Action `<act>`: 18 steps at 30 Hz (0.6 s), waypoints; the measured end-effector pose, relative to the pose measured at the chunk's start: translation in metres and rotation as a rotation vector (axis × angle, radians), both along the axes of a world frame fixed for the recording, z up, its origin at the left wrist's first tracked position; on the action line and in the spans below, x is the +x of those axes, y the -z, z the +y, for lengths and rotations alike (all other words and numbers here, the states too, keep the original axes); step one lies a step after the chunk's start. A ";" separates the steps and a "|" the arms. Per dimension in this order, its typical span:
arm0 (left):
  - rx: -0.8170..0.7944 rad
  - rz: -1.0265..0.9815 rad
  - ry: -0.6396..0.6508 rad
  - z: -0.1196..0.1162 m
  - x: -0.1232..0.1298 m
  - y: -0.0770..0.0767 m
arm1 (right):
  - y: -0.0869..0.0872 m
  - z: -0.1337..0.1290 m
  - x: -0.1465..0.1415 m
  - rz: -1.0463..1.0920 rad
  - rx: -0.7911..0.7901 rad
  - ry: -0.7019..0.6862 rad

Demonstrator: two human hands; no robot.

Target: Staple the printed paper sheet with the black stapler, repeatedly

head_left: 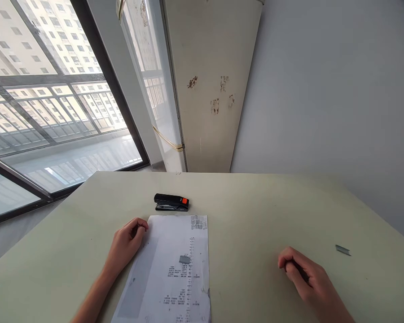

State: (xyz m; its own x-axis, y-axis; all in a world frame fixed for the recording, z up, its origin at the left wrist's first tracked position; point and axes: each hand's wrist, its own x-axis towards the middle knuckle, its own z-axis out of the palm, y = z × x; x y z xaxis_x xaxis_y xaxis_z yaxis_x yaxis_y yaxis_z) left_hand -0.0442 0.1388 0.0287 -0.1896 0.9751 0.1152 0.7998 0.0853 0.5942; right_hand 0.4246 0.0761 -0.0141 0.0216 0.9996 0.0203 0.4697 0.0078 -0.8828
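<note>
Black plastic w/ an orange button: the stapler (pixel 171 202), on the desk (pixel 249 202) just beyond the paper, fwd & a bit R of my L hand (pixel 131 240). Neither hand is on it. Nearer me, btwn the hands but closer to the L, one grey staple strip (pixel 184 259) lies loose on the printed paper (pixel 168 244); can't tell if that's one sheet or a stack.

Both hands rest on the desk, fingers curled in loosely, nothing seen pinched; palms are hidden. L is right by the paper's far L corner, poss. touching it. R hand (pixel 309 280) is well apart from the paper, w/ a 2nd strip (pixel 343 250) loose on the desk just past it, to its R.

Progress, my read: nothing under way. Stapler untouched, both strips outside it, no staple I can make out in the paper at this res. (near end is out of frame). So I'd call it all left to do.

Containers: the stapler's magazine is the main one; can't tell if it's loaded. Way out past the hands, a tall fridge-like cabinet (pixel 212 54), contents unseen. Window (pixel 54 103) far off, fwd-L of my L hand.
</note>
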 end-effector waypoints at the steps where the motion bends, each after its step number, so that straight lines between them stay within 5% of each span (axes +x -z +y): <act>1: 0.003 0.007 0.005 0.000 0.000 0.000 | -0.001 0.000 -0.001 0.009 0.004 0.002; 18: 0.011 0.086 0.039 0.000 0.001 -0.003 | -0.002 0.001 -0.005 0.000 0.022 0.018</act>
